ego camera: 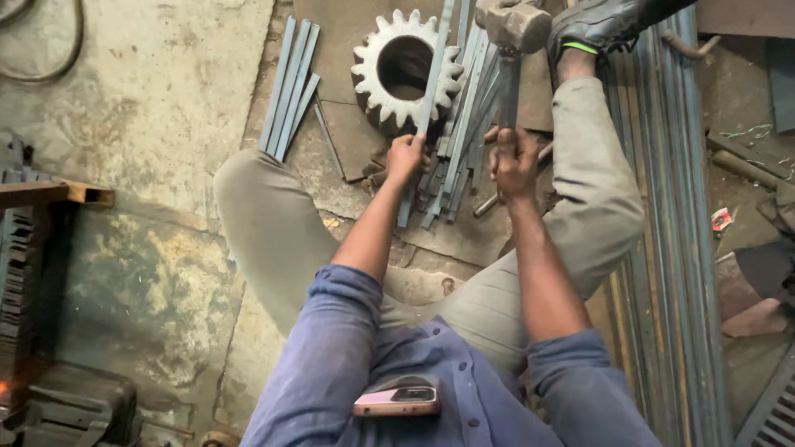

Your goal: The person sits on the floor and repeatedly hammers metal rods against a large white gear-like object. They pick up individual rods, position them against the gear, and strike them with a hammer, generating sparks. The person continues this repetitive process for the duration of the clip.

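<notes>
I sit on the floor with my knees apart. My left hand (406, 157) grips a long flat metal strip (432, 91) that lies across the top of a large toothed gear (404, 68). In my right hand (513, 161) I hold the handle of a heavy hammer; its head (513, 25) is raised above the strip near the gear. More flat strips (464, 141) lie in a loose pile between my hands.
A second bundle of strips (290, 87) lies left of the gear. Long steel bars (671, 232) run along the floor on the right, beside my shoe (600, 23). A dark metal machine (33, 273) stands at the left. A phone (397, 397) sits in my shirt pocket.
</notes>
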